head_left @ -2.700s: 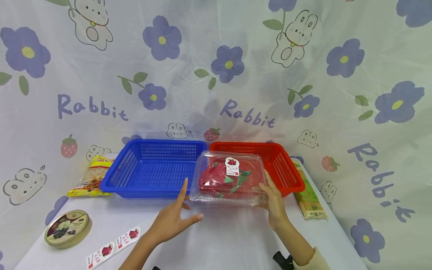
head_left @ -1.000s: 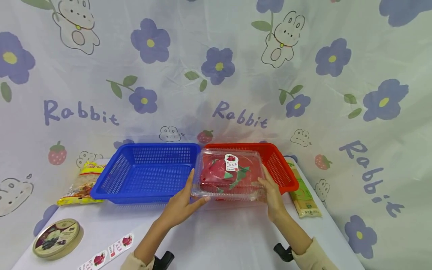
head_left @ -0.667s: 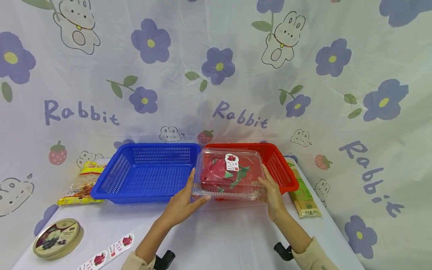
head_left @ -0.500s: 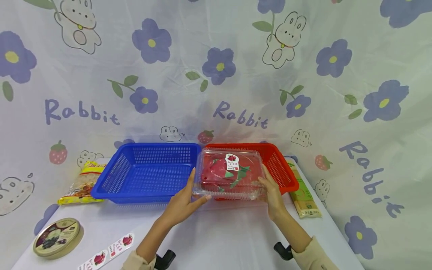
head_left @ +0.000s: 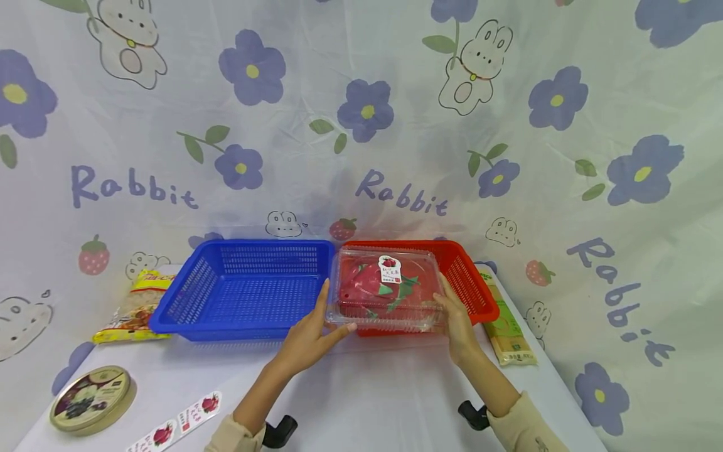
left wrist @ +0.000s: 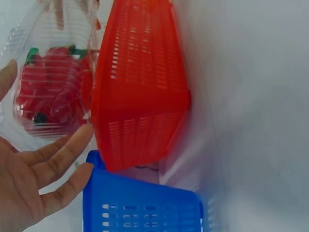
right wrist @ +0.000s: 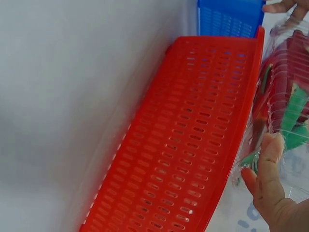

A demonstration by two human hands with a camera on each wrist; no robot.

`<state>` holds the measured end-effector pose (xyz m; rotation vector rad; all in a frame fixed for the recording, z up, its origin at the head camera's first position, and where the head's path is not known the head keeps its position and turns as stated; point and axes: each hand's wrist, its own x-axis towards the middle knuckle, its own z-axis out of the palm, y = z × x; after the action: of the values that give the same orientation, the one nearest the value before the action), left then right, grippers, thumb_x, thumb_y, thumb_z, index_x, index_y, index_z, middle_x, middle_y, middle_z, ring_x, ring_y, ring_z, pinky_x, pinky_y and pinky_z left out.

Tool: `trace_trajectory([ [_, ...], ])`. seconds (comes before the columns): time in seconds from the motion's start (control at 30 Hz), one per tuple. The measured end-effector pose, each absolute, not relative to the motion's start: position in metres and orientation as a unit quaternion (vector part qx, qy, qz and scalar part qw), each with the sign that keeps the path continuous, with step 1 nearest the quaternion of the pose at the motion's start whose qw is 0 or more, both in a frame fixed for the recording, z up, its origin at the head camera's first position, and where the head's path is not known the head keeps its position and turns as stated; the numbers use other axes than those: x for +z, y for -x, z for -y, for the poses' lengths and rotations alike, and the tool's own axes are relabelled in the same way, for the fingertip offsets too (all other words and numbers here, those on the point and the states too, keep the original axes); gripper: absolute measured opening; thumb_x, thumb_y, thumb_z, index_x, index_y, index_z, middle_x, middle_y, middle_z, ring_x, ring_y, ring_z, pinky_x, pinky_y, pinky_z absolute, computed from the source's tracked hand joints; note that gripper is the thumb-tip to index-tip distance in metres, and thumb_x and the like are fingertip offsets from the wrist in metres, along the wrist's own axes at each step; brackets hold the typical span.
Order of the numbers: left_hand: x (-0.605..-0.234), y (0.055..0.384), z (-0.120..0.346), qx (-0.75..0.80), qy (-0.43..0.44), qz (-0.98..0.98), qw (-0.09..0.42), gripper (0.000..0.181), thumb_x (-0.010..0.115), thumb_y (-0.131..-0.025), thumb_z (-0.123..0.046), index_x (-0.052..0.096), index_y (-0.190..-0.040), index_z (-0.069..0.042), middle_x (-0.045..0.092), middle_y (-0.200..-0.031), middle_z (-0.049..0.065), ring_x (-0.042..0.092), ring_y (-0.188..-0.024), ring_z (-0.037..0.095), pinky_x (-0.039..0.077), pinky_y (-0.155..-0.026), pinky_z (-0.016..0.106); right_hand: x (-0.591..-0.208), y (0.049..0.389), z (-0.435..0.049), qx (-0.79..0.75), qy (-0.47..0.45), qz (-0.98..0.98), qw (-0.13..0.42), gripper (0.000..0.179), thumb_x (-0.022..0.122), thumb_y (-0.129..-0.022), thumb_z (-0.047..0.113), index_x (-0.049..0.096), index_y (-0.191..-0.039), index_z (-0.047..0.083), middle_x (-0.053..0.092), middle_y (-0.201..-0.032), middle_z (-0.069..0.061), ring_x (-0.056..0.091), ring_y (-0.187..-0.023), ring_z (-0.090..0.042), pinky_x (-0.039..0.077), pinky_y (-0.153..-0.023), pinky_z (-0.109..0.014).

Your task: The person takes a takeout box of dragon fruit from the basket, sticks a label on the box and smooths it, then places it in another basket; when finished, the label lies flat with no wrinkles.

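A clear plastic clamshell box (head_left: 407,311) with red-and-green dragon fruit inside is held up between both hands, overlapping the front of the red basket (head_left: 477,295). A white label (head_left: 390,269) with a dragon fruit picture sits on its lid. At its left corner my left hand (head_left: 305,342) holds it, thumb along the front edge and fingers spread by the side and below. My right hand (head_left: 460,333) grips the right end, its thumb and fingertips showing on the plastic in the right wrist view, where the fruit's green tips (right wrist: 294,108) show too.
Left of the red basket stands a blue basket (head_left: 260,295). A yellow-ended food bag (head_left: 135,307) lies beyond it, a green-and-tan packet (head_left: 508,326) at right. A round tin (head_left: 90,398) and a strip of dragon fruit labels (head_left: 175,424) lie front left on the white table.
My left hand has moved in from beside the box to hold its left corner. Since then both hands and the box have stayed nearly still, the box tilting slightly.
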<state>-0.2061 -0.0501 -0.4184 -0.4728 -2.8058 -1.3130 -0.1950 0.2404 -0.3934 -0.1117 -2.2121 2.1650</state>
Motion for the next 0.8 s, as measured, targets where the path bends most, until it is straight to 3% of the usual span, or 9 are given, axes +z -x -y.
trace_trajectory([
  [0.1,-0.418,0.207,0.048,-0.418,0.149,0.896,0.005,0.104,0.066,-0.087,-0.06,-0.002,-0.161,-0.029,0.065,-0.103,0.008,0.064,-0.085,0.019,0.051,-0.062,0.03,-0.393,0.197,-0.243,0.701,0.032,0.712,0.021,0.063,0.04,-0.102,0.024,0.017,-0.16,0.031,0.027,-0.159,-0.011,0.036,-0.13,-0.03,0.045,-0.09,-0.035],
  [0.27,-0.416,0.209,0.045,-0.421,0.146,0.895,0.001,0.106,0.066,-0.087,-0.06,-0.004,-0.16,-0.03,0.054,-0.078,0.003,0.053,-0.067,0.013,0.046,-0.056,0.028,-0.393,0.201,-0.247,0.711,0.021,0.703,0.02,0.062,0.039,-0.102,0.024,0.017,-0.16,0.03,0.027,-0.159,-0.011,0.035,-0.132,-0.032,0.046,-0.091,-0.035],
  [0.8,-0.418,0.216,0.033,-0.43,0.143,0.891,-0.002,0.106,0.067,-0.087,-0.058,-0.002,-0.161,-0.029,0.051,-0.073,0.002,0.05,-0.063,0.013,0.043,-0.054,0.029,-0.394,0.212,-0.258,0.712,0.029,0.702,0.015,0.061,0.038,-0.103,0.024,0.018,-0.16,0.031,0.032,-0.155,-0.013,0.043,-0.127,-0.032,0.053,-0.082,-0.03],
])
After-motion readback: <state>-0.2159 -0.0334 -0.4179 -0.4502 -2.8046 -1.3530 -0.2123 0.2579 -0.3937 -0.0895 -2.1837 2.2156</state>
